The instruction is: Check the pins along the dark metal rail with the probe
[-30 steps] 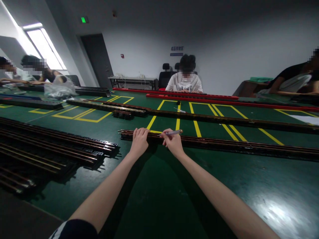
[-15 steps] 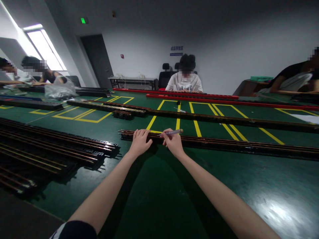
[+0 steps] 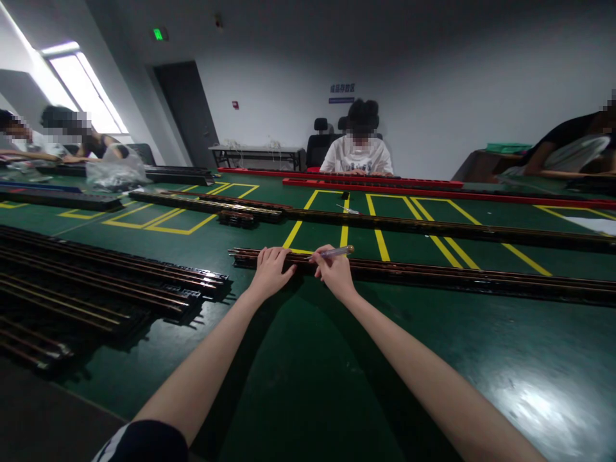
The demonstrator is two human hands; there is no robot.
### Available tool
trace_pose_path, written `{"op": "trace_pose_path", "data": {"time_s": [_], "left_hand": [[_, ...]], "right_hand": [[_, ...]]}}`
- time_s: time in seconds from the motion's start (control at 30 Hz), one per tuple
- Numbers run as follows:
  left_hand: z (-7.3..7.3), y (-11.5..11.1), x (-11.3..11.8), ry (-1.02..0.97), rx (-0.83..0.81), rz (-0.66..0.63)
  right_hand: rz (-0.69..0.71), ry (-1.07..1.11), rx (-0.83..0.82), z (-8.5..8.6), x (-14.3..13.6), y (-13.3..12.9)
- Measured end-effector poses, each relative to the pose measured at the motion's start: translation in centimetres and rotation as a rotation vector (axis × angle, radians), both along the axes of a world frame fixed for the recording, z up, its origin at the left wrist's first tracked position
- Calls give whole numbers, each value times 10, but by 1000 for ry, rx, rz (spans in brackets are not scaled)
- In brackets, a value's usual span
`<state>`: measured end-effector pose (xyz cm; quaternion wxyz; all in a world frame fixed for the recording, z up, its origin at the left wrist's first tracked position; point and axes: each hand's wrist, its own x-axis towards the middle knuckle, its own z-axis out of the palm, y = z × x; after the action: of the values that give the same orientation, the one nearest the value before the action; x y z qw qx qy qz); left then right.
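Observation:
A long black rail with copper-coloured strips (image 3: 433, 274) lies crosswise in front of me, its left end showing bare strip ends. My left hand (image 3: 272, 274) grips the rail near that end, fingers over the top and thumb on the near side. Just right of it, my right hand (image 3: 335, 274) is closed around a slim pen-shaped tool (image 3: 335, 252) with a clear barrel and a gold-coloured end. The tool slants, its tip pointing left and down at the rail; whether the tip touches is too small to tell.
Several similar rails (image 3: 96, 282) lie at the left. Behind mine runs another long rail (image 3: 409, 226), with a short black piece (image 3: 237, 219) beside it. Farther back are red rails (image 3: 370, 182) and a plastic bag (image 3: 115, 170). A person (image 3: 357, 154) sits opposite; others sit at both sides.
The camera view has shifted slightly. Both hands stay at the same place on the rail, and the pen-shaped tool keeps nearly the same slant.

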<state>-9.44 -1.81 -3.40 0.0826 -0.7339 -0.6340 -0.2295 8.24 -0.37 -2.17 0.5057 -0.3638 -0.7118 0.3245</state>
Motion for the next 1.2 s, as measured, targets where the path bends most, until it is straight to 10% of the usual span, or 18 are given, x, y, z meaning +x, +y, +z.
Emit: {"op": "trace_pose_path", "data": {"time_s": [1.2], "left_hand": [[1,-2,8,-26,60,15]], "right_hand": [[-21,51,-5,1,-2,-3]]}}
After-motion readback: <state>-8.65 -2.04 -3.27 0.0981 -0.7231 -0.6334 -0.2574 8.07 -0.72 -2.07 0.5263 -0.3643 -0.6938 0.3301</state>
